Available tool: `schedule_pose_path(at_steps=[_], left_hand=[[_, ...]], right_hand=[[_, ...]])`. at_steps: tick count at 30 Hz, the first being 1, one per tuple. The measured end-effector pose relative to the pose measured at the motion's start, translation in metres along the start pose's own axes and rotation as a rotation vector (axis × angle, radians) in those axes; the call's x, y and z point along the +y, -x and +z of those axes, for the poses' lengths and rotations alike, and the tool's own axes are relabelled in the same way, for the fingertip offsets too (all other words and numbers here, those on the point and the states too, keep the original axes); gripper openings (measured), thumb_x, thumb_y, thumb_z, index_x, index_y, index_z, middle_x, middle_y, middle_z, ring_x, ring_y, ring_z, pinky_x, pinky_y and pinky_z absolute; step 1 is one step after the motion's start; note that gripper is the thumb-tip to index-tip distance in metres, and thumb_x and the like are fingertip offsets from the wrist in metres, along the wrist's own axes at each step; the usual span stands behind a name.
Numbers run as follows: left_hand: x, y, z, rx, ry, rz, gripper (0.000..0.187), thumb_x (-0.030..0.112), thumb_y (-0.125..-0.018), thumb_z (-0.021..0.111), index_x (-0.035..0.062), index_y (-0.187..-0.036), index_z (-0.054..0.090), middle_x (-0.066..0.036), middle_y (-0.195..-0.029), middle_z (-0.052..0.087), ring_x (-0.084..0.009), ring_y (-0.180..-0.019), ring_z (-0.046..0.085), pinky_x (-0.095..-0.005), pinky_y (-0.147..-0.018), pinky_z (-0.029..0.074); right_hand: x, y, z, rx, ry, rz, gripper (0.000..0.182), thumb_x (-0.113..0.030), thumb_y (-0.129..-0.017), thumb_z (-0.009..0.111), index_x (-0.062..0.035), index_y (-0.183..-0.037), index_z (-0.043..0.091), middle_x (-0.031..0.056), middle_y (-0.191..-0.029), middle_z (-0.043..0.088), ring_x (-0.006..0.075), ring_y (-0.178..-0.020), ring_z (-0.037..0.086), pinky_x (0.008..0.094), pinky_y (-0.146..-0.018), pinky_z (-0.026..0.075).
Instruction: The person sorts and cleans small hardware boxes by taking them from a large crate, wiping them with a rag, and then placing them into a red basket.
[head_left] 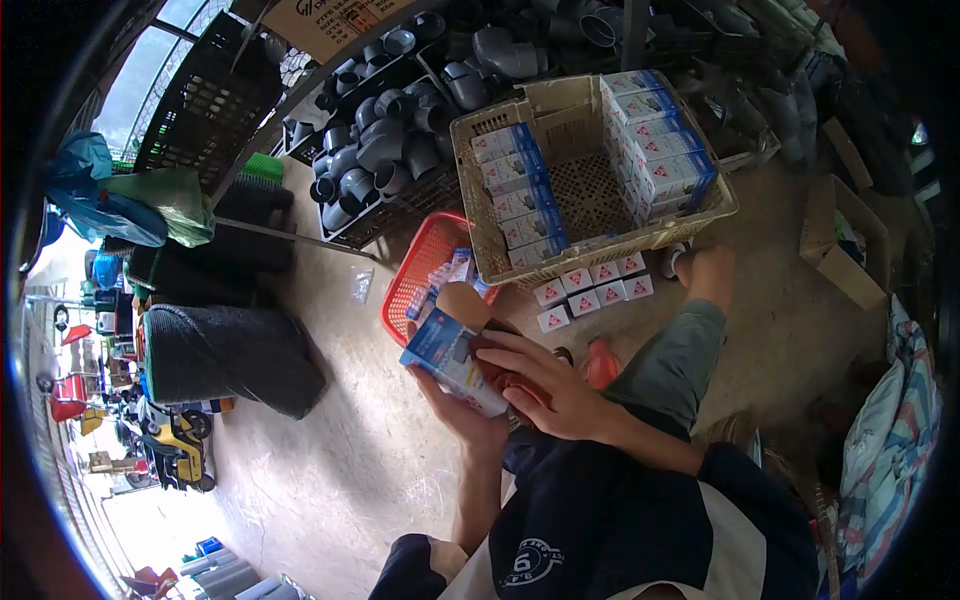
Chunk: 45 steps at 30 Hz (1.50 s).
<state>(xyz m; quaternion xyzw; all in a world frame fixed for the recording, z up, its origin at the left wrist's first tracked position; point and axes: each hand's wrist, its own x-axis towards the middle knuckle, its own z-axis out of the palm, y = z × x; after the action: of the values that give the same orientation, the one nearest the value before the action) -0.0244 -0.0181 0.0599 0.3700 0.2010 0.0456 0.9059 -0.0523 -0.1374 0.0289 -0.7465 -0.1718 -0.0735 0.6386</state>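
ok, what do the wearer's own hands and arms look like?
Left hand and right hand: no gloves visible. Forearms bare, no cables visible. Left sleeve and right sleeve: short, dark; a pale panel shows on the left one.

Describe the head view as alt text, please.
The left hand holds a blue-and-white box; the right hand holds a red object beside it. Beyond stand a crate of similar boxes and a red basket.
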Motion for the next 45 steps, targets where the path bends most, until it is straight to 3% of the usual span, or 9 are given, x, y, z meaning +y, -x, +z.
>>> schedule_pose_path(at_steps=[7,9,16,23,28,33,35,39,45], left_hand=[[-0.003,-0.010,-0.064,-0.418,-0.018,-0.100,0.068,0.062,-0.105,0.028,0.0110,-0.148,0.044,-0.010,-0.142,0.057,-0.0262,-0.128,0.057,-0.0439,-0.109,0.044],[0.006,-0.015,-0.064,-0.254,-0.218,-0.142,0.069,0.061,-0.106,0.027,0.0097,-0.147,0.045,-0.010,-0.141,0.057,-0.0260,-0.128,0.057,-0.0447,-0.109,0.044],[0.012,-0.020,-0.055,-0.112,-0.252,-0.258,0.058,0.052,-0.107,0.038,0.0075,-0.144,0.047,-0.012,-0.133,0.062,-0.0255,-0.122,0.060,-0.0415,-0.106,0.047],[-0.014,0.019,-0.041,-0.116,-0.888,-0.181,0.061,0.049,-0.110,0.034,-0.0007,-0.142,0.049,-0.013,-0.128,0.062,-0.0192,-0.118,0.061,-0.0342,-0.098,0.050],[0.005,-0.021,-0.029,-0.087,-0.454,-0.164,0.059,0.051,-0.109,0.034,0.0018,-0.138,0.051,-0.011,-0.120,0.064,-0.0181,-0.109,0.064,-0.0319,-0.092,0.053],[-0.015,-0.003,-0.040,-0.107,-0.722,-0.131,0.058,0.045,-0.111,0.035,-0.0019,-0.142,0.047,-0.013,-0.130,0.060,-0.0201,-0.118,0.058,-0.0334,-0.102,0.046],[-0.022,0.010,-0.028,-0.051,-0.850,-0.061,0.058,0.051,-0.109,0.036,0.0008,-0.131,0.056,-0.010,-0.112,0.065,-0.0149,-0.097,0.063,-0.0296,-0.083,0.053],[-0.012,-0.007,-0.027,-0.266,-0.841,-0.045,0.055,0.038,-0.112,0.035,-0.0029,-0.148,0.042,-0.017,-0.140,0.055,-0.0253,-0.132,0.050,-0.0369,-0.112,0.037],[-0.022,0.006,-0.020,-0.311,-0.891,0.053,0.052,0.037,-0.111,0.038,-0.0021,-0.145,0.045,-0.014,-0.133,0.058,-0.0198,-0.121,0.055,-0.0334,-0.106,0.041]], right_hand=[[0.020,0.001,0.008,0.031,-0.653,0.403,0.043,-0.017,-0.105,0.054,-0.0077,-0.146,0.050,0.0137,-0.145,0.052,0.0246,-0.134,0.049,0.0348,-0.113,0.037],[0.011,0.000,-0.004,-0.031,-0.795,0.433,0.043,-0.015,-0.105,0.054,-0.0077,-0.147,0.050,0.0119,-0.144,0.053,0.0229,-0.132,0.050,0.0345,-0.114,0.036],[0.002,0.014,-0.003,-0.214,-0.367,0.064,0.052,-0.012,-0.102,0.056,-0.0096,-0.153,0.043,0.0152,-0.161,0.038,0.0293,-0.151,0.031,0.0421,-0.121,0.026],[-0.007,-0.032,-0.012,0.154,-0.217,0.148,0.051,-0.014,-0.101,0.058,-0.0052,-0.149,0.047,0.0178,-0.154,0.046,0.0336,-0.147,0.038,0.0412,-0.118,0.032],[-0.020,0.003,0.005,0.065,0.016,0.025,0.052,-0.016,-0.099,0.061,-0.0045,-0.147,0.048,0.0200,-0.151,0.047,0.0366,-0.142,0.043,0.0425,-0.115,0.036],[-0.010,-0.005,-0.001,0.162,-0.084,0.122,0.047,-0.015,-0.099,0.060,-0.0044,-0.144,0.051,0.0206,-0.150,0.048,0.0382,-0.139,0.046,0.0432,-0.113,0.039],[-0.011,-0.019,-0.006,0.218,-0.138,0.158,0.047,-0.011,-0.098,0.060,-0.0024,-0.143,0.051,0.0206,-0.150,0.048,0.0392,-0.136,0.049,0.0413,-0.111,0.042],[-0.017,-0.013,-0.008,0.212,-0.066,0.029,0.047,-0.011,-0.095,0.062,-0.0048,-0.141,0.055,0.0189,-0.151,0.048,0.0424,-0.139,0.045,0.0466,-0.112,0.041],[-0.011,-0.010,-0.032,0.099,0.178,-0.199,0.045,-0.010,-0.093,0.064,-0.0047,-0.137,0.058,0.0186,-0.149,0.050,0.0453,-0.141,0.041,0.0503,-0.114,0.038]])
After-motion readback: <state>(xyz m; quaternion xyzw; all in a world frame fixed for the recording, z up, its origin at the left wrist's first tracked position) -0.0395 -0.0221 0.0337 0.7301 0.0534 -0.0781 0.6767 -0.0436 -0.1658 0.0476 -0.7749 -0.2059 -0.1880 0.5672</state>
